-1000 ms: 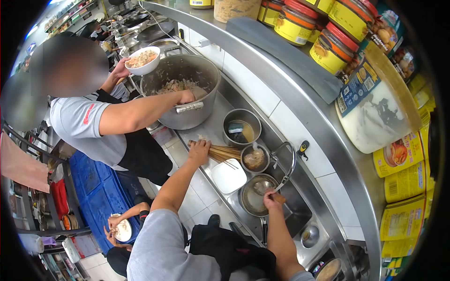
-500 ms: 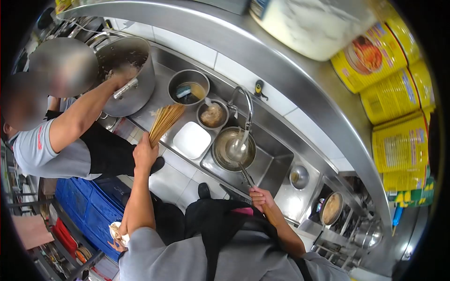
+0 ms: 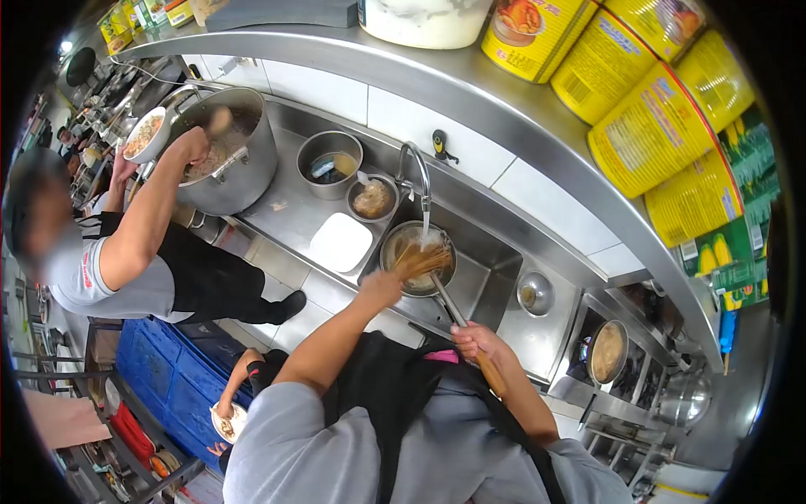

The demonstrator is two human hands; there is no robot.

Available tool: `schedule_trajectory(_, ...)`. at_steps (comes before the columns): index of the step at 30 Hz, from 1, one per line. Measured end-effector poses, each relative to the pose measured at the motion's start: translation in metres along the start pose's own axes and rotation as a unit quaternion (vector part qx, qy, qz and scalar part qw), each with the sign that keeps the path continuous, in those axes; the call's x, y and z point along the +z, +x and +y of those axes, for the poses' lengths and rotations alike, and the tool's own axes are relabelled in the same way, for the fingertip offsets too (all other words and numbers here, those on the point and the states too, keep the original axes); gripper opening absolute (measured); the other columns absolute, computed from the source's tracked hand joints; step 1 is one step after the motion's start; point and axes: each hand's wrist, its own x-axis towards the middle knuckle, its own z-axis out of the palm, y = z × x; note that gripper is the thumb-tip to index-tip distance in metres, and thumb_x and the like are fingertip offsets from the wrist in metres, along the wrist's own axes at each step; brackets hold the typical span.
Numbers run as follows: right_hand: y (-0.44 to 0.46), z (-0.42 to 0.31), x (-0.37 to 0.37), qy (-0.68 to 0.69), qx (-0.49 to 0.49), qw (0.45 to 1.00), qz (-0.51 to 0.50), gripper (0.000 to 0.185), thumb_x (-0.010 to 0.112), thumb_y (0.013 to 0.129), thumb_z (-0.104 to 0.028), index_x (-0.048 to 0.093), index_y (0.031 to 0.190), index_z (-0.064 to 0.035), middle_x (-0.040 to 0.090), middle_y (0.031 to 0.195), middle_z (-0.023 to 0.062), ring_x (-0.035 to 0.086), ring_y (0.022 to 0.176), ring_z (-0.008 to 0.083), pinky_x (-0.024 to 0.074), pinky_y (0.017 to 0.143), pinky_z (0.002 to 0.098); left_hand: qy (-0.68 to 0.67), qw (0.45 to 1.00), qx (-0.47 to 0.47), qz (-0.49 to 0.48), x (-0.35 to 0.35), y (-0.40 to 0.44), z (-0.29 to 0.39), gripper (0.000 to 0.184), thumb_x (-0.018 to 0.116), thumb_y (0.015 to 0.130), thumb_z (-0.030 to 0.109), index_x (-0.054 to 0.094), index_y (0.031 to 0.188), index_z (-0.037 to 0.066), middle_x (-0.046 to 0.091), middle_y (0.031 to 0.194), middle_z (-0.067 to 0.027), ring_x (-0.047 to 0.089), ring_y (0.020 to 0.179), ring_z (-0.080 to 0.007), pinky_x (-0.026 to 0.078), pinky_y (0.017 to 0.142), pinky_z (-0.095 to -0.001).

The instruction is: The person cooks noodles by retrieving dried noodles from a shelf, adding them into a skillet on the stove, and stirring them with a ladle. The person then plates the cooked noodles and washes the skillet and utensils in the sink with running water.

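Observation:
My left hand (image 3: 382,288) is closed around a bundle of thin wooden sticks (image 3: 417,263), blurred by motion, whose far ends are over a round metal pan (image 3: 391,252) in the sink. My right hand (image 3: 478,339) grips the wooden handle of a metal ladle (image 3: 451,301); its head is inside the pan, largely hidden by the sticks. Water runs from the curved faucet (image 3: 425,181) onto them. Left of the pan are a small pot with brownish contents (image 3: 372,200) and a white square container (image 3: 341,242).
A co-worker (image 3: 134,260) at the left holds a bowl (image 3: 146,135) and reaches into a large pot (image 3: 258,155). Behind the small pot stands another pot (image 3: 330,160). A metal bowl (image 3: 536,294) sits right of the sink. Yellow cans (image 3: 651,126) line the shelf above.
The stick bundle in my left hand has moved right from beside the white container to over the pan. The co-worker's bowl is in view again, and the camera view has shifted.

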Motion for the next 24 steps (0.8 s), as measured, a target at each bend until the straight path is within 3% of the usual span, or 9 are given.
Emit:
schedule_trajectory(3,0.001,-0.001,-0.020,-0.150,-0.036,0.986,0.059,0.027,0.065,0.097,-0.029,0.048,0.085,-0.0111,0.039,0.059,-0.0049,0.035,0.042,0.0054,0.0328,0.038,0.0221,0.037,0.996,-0.051,0.064,-0.020,-0.013,0.020,0.064,0.054,0.096,0.029,0.031,0.155,0.021,0.068,0.101,-0.0280,0.067,0.095,-0.0449,0.052,0.083,-0.0537)
schedule_trajectory(5,-0.002,0.006,-0.013,-0.454,-0.142,0.834,0.280,0.029,0.067,0.094,-0.032,0.055,0.095,-0.0062,0.052,0.063,0.0025,0.051,0.047,0.0156,0.0438,0.042,0.0304,0.029,0.994,-0.056,0.090,-0.021,-0.029,0.029,0.064,0.055,0.096,0.029,0.031,0.155,0.021,0.068,0.098,-0.0289,0.067,0.092,-0.0453,0.053,0.081,-0.0543)
schedule_trajectory(6,0.004,0.010,-0.031,-0.641,-0.249,0.636,0.350,0.036,0.066,0.092,-0.032,0.055,0.111,-0.0032,0.066,0.078,0.0164,0.067,0.068,0.0337,0.0553,0.060,0.0448,-0.016,0.992,-0.077,0.101,-0.013,-0.040,0.025,0.065,0.056,0.096,0.030,0.031,0.155,0.021,0.067,0.096,-0.0298,0.067,0.088,-0.0464,0.053,0.078,-0.0549)
schedule_trajectory(7,-0.001,0.010,-0.035,-0.631,-0.253,0.639,0.359,0.036,0.066,0.092,-0.032,0.055,0.111,-0.0032,0.066,0.078,0.0164,0.067,0.068,0.0337,0.0553,0.060,0.0448,-0.061,0.987,-0.100,0.111,-0.007,-0.047,0.024,0.066,0.056,0.095,0.030,0.031,0.155,0.020,0.067,0.095,-0.0307,0.067,0.085,-0.0474,0.053,0.076,-0.0556)
schedule_trajectory(9,-0.004,0.008,-0.042,-0.671,-0.179,0.568,0.442,0.036,0.064,0.092,-0.028,0.050,0.114,-0.0023,0.066,0.096,0.0307,0.062,0.096,0.0512,0.0490,0.086,0.0570,-0.073,0.986,-0.085,0.127,-0.010,-0.067,0.040,0.068,0.057,0.094,0.028,0.028,0.155,0.017,0.067,0.090,-0.0301,0.067,0.083,-0.0475,0.052,0.075,-0.0565)
schedule_trajectory(13,-0.013,0.007,-0.038,-0.693,-0.172,0.568,0.410,0.038,0.063,0.092,-0.024,0.046,0.120,-0.0059,0.065,0.097,0.0316,0.062,0.095,0.0508,0.0482,0.086,0.0585,-0.133,0.980,0.018,0.148,0.029,-0.045,0.035,0.068,0.057,0.095,0.030,0.029,0.155,0.016,0.065,0.091,-0.0335,0.066,0.084,-0.0472,0.050,0.075,-0.0577)
schedule_trajectory(17,-0.018,0.011,-0.054,-0.668,-0.233,0.581,0.401,0.036,0.065,0.090,-0.024,0.050,0.117,-0.0053,0.066,0.095,0.0300,0.063,0.093,0.0505,0.0488,0.081,0.0564,-0.173,0.969,-0.127,0.119,0.023,-0.012,0.004,0.064,0.054,0.095,0.032,0.034,0.153,0.013,0.064,0.104,-0.0364,0.063,0.099,-0.0518,0.049,0.089,-0.0578)
schedule_trajectory(19,-0.028,0.009,-0.053,-0.655,-0.212,0.583,0.432,0.035,0.067,0.088,-0.023,0.052,0.114,-0.0043,0.066,0.095,0.0290,0.063,0.092,0.0495,0.0489,0.079,0.0552,-0.169,0.973,-0.123,0.100,0.007,-0.017,-0.022,0.064,0.053,0.094,0.033,0.035,0.152,0.014,0.063,0.115,-0.0333,0.061,0.106,-0.0516,0.047,0.095,-0.0564)
schedule_trajectory(24,-0.033,0.007,-0.072,-0.658,-0.222,0.580,0.425,0.036,0.068,0.089,-0.027,0.050,0.112,-0.0058,0.067,0.095,0.0293,0.063,0.092,0.0497,0.0493,0.080,0.0569,-0.197,0.975,-0.101,0.036,-0.037,-0.031,-0.091,0.067,0.059,0.092,0.037,0.038,0.153,0.020,0.066,0.120,-0.0249,0.068,0.103,-0.0380,0.053,0.092,-0.0425)
